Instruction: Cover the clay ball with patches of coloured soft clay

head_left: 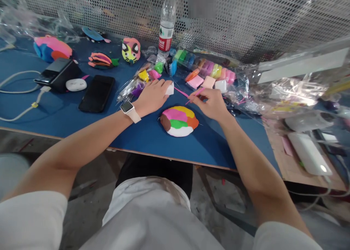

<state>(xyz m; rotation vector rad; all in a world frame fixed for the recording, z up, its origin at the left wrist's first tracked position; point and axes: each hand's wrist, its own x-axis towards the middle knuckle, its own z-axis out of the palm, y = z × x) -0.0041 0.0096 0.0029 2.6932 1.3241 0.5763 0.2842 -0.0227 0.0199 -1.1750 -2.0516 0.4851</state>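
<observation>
My left hand (153,97), a watch on its wrist, bends its fingers around a white block of modelling clay (170,89) just above the blue table. My right hand (210,101) pinches a thin pink plastic modelling tool (197,92) between thumb and fingers. Another slim pink strip (181,92) runs between the white block and the right fingers; whether it is part of the tool I cannot tell. Below both hands, untouched, lies an oval clay piece (179,121) patched in pink, yellow, orange, green, brown and white, with thin wire ends at its sides.
Behind my hands stand a water bottle (166,27) and several coloured clay blocks (209,81). To the left lie a phone (97,93), a white mouse (76,85), a dark device (58,73) and finished clay figures (131,50). Plastic wrapping (290,86) covers the right side.
</observation>
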